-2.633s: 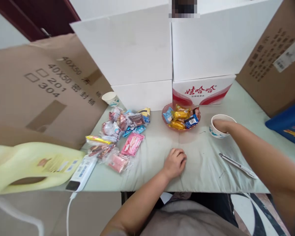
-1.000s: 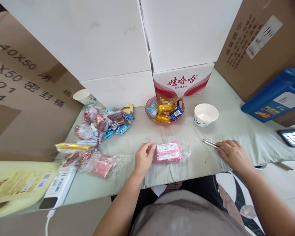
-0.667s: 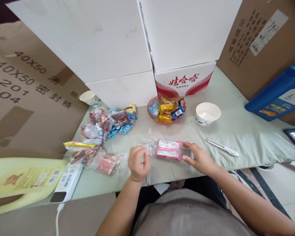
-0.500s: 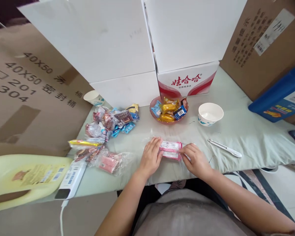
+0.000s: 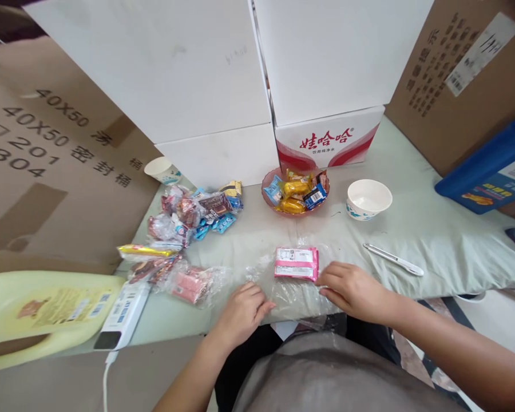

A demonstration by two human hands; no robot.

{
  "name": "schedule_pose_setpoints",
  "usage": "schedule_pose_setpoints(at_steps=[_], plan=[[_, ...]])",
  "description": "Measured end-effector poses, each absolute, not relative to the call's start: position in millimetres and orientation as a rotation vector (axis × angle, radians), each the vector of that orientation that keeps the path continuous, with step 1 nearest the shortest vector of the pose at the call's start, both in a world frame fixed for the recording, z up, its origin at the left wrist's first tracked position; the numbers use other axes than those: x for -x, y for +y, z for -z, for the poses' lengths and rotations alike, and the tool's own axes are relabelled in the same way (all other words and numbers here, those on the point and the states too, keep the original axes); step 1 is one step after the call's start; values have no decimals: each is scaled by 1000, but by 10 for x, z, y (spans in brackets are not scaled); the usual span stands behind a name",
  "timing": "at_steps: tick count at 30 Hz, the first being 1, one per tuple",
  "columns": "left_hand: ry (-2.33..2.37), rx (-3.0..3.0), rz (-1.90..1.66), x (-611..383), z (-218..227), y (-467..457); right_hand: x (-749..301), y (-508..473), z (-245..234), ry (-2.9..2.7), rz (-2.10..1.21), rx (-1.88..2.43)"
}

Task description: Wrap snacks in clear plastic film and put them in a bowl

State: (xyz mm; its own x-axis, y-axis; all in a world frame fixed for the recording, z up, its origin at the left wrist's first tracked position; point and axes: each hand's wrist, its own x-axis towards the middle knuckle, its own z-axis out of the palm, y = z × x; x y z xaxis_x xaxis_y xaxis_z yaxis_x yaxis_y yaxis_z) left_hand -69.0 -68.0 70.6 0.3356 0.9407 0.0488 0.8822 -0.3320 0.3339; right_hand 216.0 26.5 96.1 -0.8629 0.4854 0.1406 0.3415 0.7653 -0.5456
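A pink-and-white snack packet (image 5: 296,264) lies flat near the front of the table, label side up. Crinkled clear plastic film (image 5: 298,297) spreads beneath and around it, reaching the table's front edge. To the packet's lower left is my left hand (image 5: 244,312), thumb stretched out and apart from its loosely bent fingers, at the film's side. My right hand (image 5: 354,290) sits against the packet's right side, its bent fingertips and thumb closed on the film there. How much film lies under the right fingers is hidden.
A pink glass bowl (image 5: 296,210) holds wrapped snacks. Beside it stand a paper bowl (image 5: 369,200) and a utility knife (image 5: 393,259). Left are piled snack packets (image 5: 193,212), another paper bowl (image 5: 163,170), a power strip (image 5: 123,316) and a yellow jug (image 5: 55,309). Boxes (image 5: 326,140) line the back.
My left hand has left the packet and moved down-left towards the table edge. My right hand has shifted slightly right and down. The film now spreads more openly below the packet.
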Motion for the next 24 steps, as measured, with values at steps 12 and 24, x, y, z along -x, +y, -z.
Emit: schedule_pose_setpoints(at_steps=[12,24], plan=[[1731,-2348,-313,104,-693,175,-1612,842,-64,-1922,-771,984],[1483,-1786,-310,346,-1252,266,-1568,776,-103,-2166,-679,917]])
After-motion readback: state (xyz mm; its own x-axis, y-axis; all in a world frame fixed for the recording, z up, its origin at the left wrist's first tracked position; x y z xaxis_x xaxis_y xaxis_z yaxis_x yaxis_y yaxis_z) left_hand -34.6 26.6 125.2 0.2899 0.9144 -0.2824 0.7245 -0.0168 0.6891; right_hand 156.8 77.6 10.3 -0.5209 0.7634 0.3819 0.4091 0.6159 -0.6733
